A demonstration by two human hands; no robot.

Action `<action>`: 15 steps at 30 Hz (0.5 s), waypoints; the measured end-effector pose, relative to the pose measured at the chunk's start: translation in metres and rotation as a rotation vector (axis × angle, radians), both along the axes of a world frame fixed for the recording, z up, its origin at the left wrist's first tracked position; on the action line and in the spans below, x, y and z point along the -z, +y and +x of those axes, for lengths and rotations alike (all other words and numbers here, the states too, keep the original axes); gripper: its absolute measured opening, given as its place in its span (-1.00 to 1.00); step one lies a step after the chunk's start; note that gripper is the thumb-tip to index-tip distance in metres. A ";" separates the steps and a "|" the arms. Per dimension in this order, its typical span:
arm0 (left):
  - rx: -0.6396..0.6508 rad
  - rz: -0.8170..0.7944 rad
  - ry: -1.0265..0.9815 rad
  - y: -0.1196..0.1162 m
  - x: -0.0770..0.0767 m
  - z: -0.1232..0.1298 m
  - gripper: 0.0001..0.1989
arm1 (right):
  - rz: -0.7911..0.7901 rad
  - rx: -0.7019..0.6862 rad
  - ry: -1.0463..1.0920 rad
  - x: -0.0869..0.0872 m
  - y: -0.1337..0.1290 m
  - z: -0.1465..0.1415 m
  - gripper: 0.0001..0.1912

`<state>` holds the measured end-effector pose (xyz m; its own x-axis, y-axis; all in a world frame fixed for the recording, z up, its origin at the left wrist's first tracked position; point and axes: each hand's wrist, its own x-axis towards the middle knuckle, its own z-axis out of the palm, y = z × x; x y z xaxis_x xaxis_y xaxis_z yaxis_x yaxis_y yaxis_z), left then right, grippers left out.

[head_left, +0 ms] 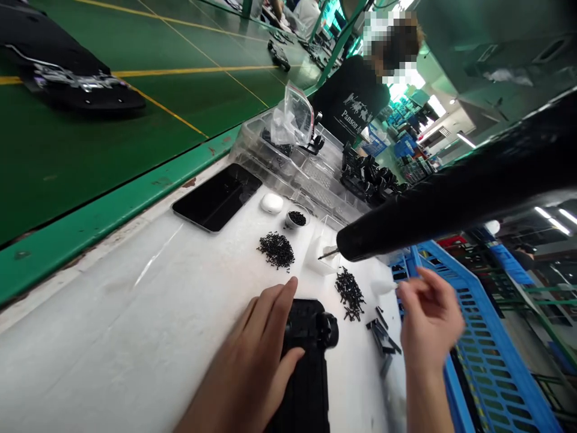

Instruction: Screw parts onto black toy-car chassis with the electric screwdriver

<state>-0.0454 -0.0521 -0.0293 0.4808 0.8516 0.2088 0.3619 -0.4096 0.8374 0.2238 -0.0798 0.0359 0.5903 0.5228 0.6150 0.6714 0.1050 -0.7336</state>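
Observation:
My left hand (pixel 259 346) rests over the left side of a black plastic housing (pixel 309 385) with a round knob-like part at its upper right corner. Its fingers stretch along the edge, the thumb lies on top, and it grips the part against the white tabletop. My right hand (pixel 430 319) is raised at the table's right edge, slightly blurred, thumb and fingers pinched together. A whitish translucent piece (pixel 383 287) shows at its fingertips; whether it is held is unclear. Between the hands lie a pile of black screws (pixel 349 294) and several dark strips (pixel 382 337).
A black electric screwdriver (pixel 406 222) juts in from the right, its bit over a clear box (pixel 322 261). Behind are small black screws (pixel 276 250), a cup of screws (pixel 296 219), a white case (pixel 271 203), a phone (pixel 217 197), clear trays (pixel 311 171), a blue crate (pixel 491 337) and a person (pixel 356 96).

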 end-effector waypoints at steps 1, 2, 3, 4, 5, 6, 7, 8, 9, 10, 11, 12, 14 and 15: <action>0.004 -0.005 0.001 0.001 -0.001 0.000 -0.12 | -0.130 -0.125 0.049 -0.002 0.011 -0.012 -0.50; 0.008 -0.011 0.002 0.002 -0.002 0.000 -0.13 | -0.262 -0.218 0.089 -0.001 0.024 -0.022 -0.50; 0.013 -0.016 0.003 0.002 -0.003 -0.001 -0.14 | -0.358 -0.274 0.111 0.000 0.035 -0.030 -0.55; 0.020 -0.020 0.002 0.002 -0.003 -0.001 -0.14 | -0.424 -0.305 0.116 0.003 0.046 -0.036 -0.62; 0.024 -0.020 0.000 0.002 -0.004 -0.001 -0.13 | -0.448 -0.315 0.101 0.006 0.055 -0.039 -0.70; 0.022 -0.016 -0.005 0.002 -0.004 -0.001 -0.12 | -0.427 -0.311 0.072 0.007 0.061 -0.042 -0.75; 0.015 -0.013 -0.009 0.002 -0.003 0.000 -0.10 | -0.374 -0.297 0.040 0.008 0.064 -0.043 -0.78; 0.007 -0.012 -0.011 0.001 -0.003 0.000 -0.09 | -0.296 -0.272 0.011 0.007 0.063 -0.044 -0.80; -0.001 -0.014 -0.012 0.001 -0.002 0.000 -0.09 | -0.201 -0.234 -0.011 0.006 0.060 -0.045 -0.84; -0.008 -0.017 -0.012 0.000 -0.001 0.000 -0.09 | -0.097 -0.195 -0.025 0.005 0.055 -0.046 -0.87; -0.012 -0.023 -0.010 0.000 -0.001 0.001 -0.10 | 0.007 -0.161 -0.029 0.004 0.047 -0.048 -0.90; -0.015 -0.031 -0.006 0.000 0.000 0.001 -0.10 | 0.103 -0.144 -0.024 0.005 0.038 -0.051 -0.91; -0.027 -0.036 -0.001 -0.001 0.001 0.002 -0.12 | 0.221 -0.189 0.003 0.012 0.017 -0.059 -0.90; -0.033 -0.034 0.002 -0.001 0.001 0.002 -0.12 | 0.229 -0.239 0.027 0.019 0.008 -0.065 -0.89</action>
